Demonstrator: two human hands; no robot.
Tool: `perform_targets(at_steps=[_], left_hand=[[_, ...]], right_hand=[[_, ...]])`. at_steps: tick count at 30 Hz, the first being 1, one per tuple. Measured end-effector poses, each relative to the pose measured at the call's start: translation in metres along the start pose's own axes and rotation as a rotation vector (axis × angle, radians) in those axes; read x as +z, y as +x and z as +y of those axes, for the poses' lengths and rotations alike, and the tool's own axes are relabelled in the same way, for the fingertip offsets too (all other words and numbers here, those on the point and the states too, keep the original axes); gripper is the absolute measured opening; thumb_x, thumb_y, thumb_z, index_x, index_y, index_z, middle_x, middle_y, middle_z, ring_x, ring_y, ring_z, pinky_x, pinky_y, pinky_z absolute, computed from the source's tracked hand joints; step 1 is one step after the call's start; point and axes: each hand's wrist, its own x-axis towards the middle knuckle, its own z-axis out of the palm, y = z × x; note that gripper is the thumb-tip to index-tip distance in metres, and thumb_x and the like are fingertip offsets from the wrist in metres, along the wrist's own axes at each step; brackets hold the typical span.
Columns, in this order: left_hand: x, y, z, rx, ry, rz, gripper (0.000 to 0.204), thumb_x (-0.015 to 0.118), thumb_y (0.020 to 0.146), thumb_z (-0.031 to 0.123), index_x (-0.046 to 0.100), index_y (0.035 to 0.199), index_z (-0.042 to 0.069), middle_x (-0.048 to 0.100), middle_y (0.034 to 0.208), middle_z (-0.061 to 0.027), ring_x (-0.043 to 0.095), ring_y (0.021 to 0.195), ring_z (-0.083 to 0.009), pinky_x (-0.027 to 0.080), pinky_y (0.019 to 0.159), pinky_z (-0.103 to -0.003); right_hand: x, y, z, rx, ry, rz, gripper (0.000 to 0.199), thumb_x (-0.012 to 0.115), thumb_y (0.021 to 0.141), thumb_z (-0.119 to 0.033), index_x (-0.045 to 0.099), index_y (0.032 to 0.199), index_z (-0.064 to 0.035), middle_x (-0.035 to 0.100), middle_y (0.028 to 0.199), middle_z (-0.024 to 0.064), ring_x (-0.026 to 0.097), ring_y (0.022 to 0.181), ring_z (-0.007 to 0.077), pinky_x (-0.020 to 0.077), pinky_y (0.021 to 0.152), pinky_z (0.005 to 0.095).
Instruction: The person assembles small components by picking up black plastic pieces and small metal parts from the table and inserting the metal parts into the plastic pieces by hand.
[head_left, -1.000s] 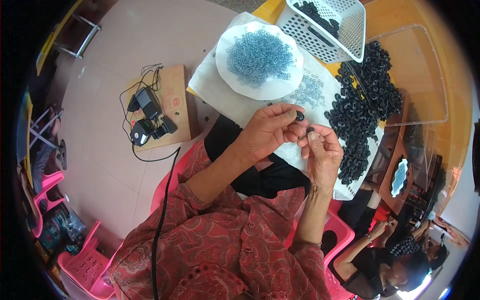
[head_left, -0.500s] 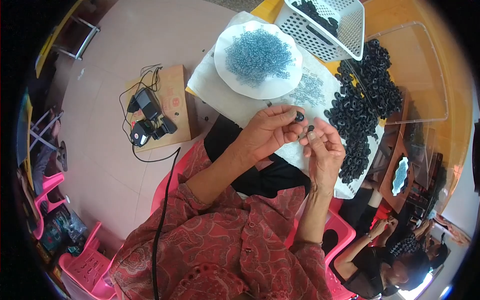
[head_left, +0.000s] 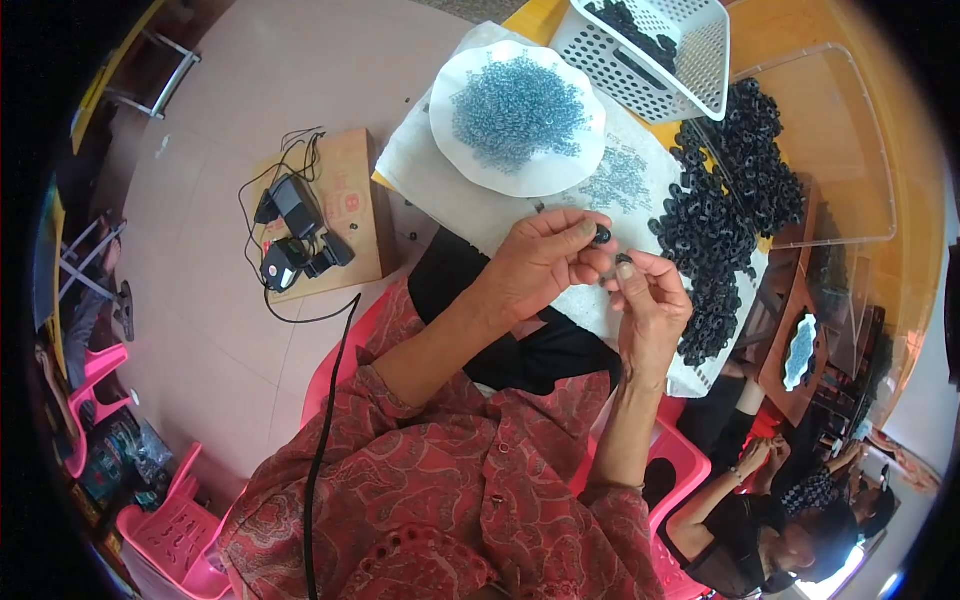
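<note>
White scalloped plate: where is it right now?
In the head view, the white scalloped plate sits at upper centre on the cloth, left of the perforated basket and beyond the left hand.

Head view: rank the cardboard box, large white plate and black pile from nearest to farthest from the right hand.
1. Black pile, just right of the right hand.
2. Large white plate, up and left.
3. Cardboard box, far left.
</note>
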Motion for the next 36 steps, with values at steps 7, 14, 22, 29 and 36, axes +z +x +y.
perform_targets(at_steps=[7, 14, 22, 29, 36], left_hand=[[0.0, 0.001, -0.006, 0.082, 0.156, 0.044, 0.021, 0.056, 0.094, 0.014, 0.061, 0.108, -0.001, 0.066, 0.089, -0.009, 0.064, 0.073, -0.0127, 0.053, 0.064, -0.025], [0.004, -0.001, -0.007, 0.129, 0.33, 0.071, 0.02, 0.057, 0.094, 0.014, 0.062, 0.107, -0.001, 0.065, 0.08, -0.0055, 0.061, 0.067, -0.0089, 0.05, 0.06, -0.022], [0.001, -0.001, -0.009, 0.143, 0.408, 0.091, 0.019, 0.054, 0.093, 0.006, 0.063, 0.109, -0.002, 0.064, 0.083, -0.0061, 0.058, 0.068, -0.0091, 0.051, 0.062, -0.024], [0.001, 0.0, -0.008, 0.186, 0.498, 0.082, 0.018, 0.055, 0.093, 0.006, 0.064, 0.107, -0.001, 0.064, 0.083, -0.0052, 0.056, 0.067, -0.0076, 0.049, 0.062, -0.022], [0.002, -0.002, -0.008, 0.214, 0.563, 0.065, 0.017, 0.055, 0.093, 0.006, 0.065, 0.106, -0.001, 0.063, 0.08, -0.0032, 0.056, 0.067, -0.0065, 0.047, 0.061, -0.021]], right_hand=[[0.002, 0.0, -0.006, 0.099, 0.14, 0.025, 0.014, 0.06, 0.087, 0.001, 0.062, 0.101, 0.0048, 0.067, 0.084, 0.0118, 0.062, 0.065, 0.0119, 0.0445, 0.051, 0.0188], [0.007, -0.002, -0.006, 0.095, 0.135, 0.026, 0.012, 0.058, 0.087, 0.001, 0.061, 0.098, 0.005, 0.066, 0.079, 0.0121, 0.062, 0.061, 0.0127, 0.0455, 0.05, 0.0199], [0.015, -0.002, -0.003, 0.042, 0.102, 0.017, 0.01, 0.058, 0.088, 0.0, 0.061, 0.097, 0.0047, 0.065, 0.076, 0.0106, 0.061, 0.06, 0.0124, 0.0456, 0.05, 0.0205], [0.017, -0.001, 0.0, 0.014, 0.055, 0.048, 0.01, 0.059, 0.087, 0.002, 0.062, 0.096, 0.0038, 0.066, 0.074, 0.0099, 0.062, 0.061, 0.0118, 0.0474, 0.05, 0.0208], [0.017, -0.001, -0.001, 0.018, 0.02, 0.071, 0.009, 0.058, 0.086, 0.003, 0.062, 0.094, 0.0035, 0.066, 0.073, 0.0103, 0.062, 0.06, 0.0118, 0.0485, 0.049, 0.0211]])
